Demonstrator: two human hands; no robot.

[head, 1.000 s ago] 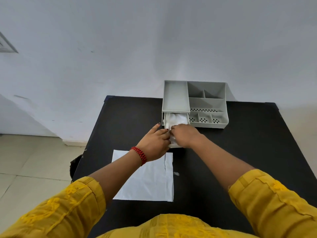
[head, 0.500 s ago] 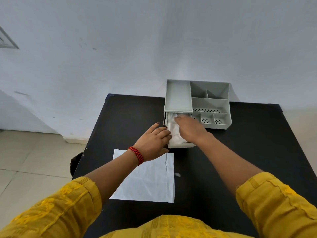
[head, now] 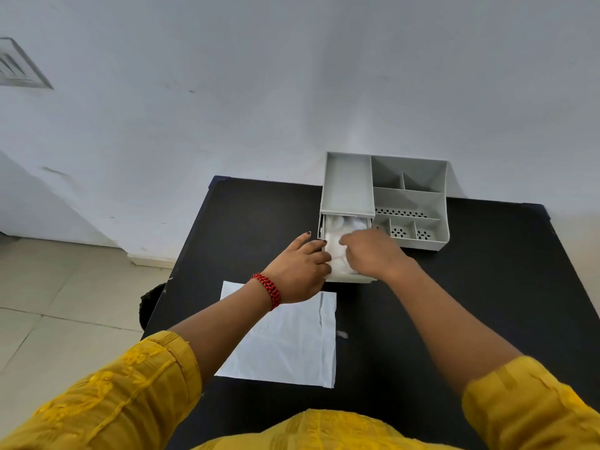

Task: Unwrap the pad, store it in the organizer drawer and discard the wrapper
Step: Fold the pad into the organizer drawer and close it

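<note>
A grey organizer (head: pixel 409 177) stands at the back of the black table, its lower drawer (head: pixel 350 280) pulled out toward me. The white pad (head: pixel 334 235) lies crumpled inside the drawer. My right hand (head: pixel 373 251) is in the drawer, fingers curled down on the pad and hiding its right part. My left hand (head: pixel 298 271) rests against the drawer's left wall, fingertips over the edge and thumb stretched out. The white wrapper (head: pixel 292 345) lies flat on the table under my left forearm.
The black table (head: pixel 487 287) stands against a white wall. A tiny white scrap (head: pixel 342 334) lies just right of the wrapper. A dark round object (head: pixel 149 306) sits on the tiled floor by the table's left edge.
My right hand moved from the drawer's front edge into the drawer and now presses on the pad. My left hand stayed at the drawer's left side.
</note>
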